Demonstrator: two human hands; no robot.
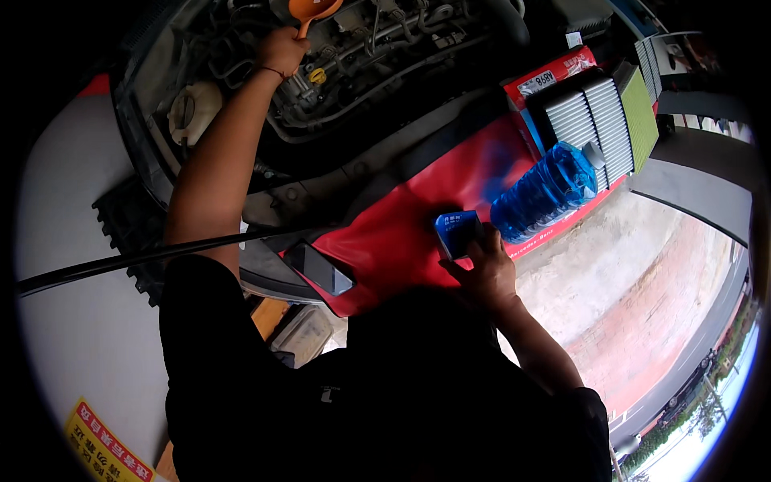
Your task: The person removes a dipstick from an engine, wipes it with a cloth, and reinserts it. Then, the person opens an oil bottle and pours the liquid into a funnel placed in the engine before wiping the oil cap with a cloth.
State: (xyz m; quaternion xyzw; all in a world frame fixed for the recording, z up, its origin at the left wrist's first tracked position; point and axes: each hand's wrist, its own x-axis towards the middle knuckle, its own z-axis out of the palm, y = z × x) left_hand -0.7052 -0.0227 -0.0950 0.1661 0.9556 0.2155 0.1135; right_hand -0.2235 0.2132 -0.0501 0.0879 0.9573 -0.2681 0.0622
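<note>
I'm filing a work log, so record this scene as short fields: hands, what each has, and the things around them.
Place: open engine bay
Left hand: gripping the orange funnel by its stem, over the engine bay
Right hand: thumb and fingers around a small blue container
Cover: red protective mat along the vehicle's edge
Left end of mat: smartphone
Beside the right hand: blue-liquid bottle, white cap on
Beyond bottle: white pleated filter, red carton
</note>
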